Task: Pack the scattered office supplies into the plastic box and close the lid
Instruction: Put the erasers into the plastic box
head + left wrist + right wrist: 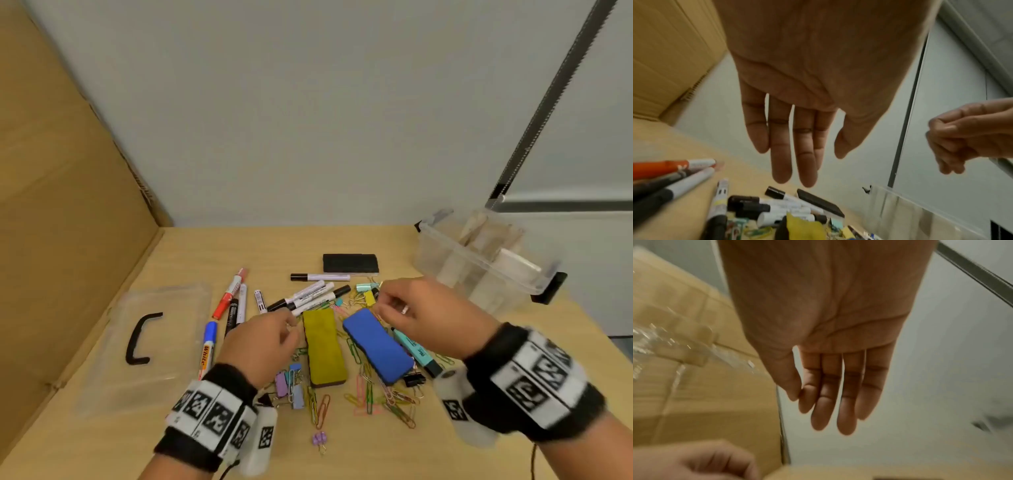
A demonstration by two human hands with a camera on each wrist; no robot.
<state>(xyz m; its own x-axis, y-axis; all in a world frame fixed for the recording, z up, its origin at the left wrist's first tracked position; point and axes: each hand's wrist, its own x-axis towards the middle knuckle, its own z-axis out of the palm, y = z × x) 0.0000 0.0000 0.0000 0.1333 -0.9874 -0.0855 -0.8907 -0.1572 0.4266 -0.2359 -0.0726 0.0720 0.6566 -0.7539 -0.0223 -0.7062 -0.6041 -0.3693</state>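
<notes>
Markers (308, 296), a yellow eraser (323, 346), a blue eraser (376, 344), a black eraser (350, 263), a teal highlighter (416, 351), binder clips (291, 380) and paper clips (376, 397) lie scattered on the wooden table. The clear plastic box (479, 263) stands open at the back right. Its lid (164, 342), with a black handle, lies flat at the left. My left hand (291, 325) hovers beside the yellow eraser, fingers straight (813, 168), holding nothing. My right hand (383, 305) hovers above the blue eraser's far end, loosely extended (809, 408) and empty.
A cardboard wall (68, 205) closes off the table's left side and a grey wall stands behind. A red marker (230, 294) and a blue-capped marker (209, 346) lie between the lid and the pile. The box has inner dividers and black latches.
</notes>
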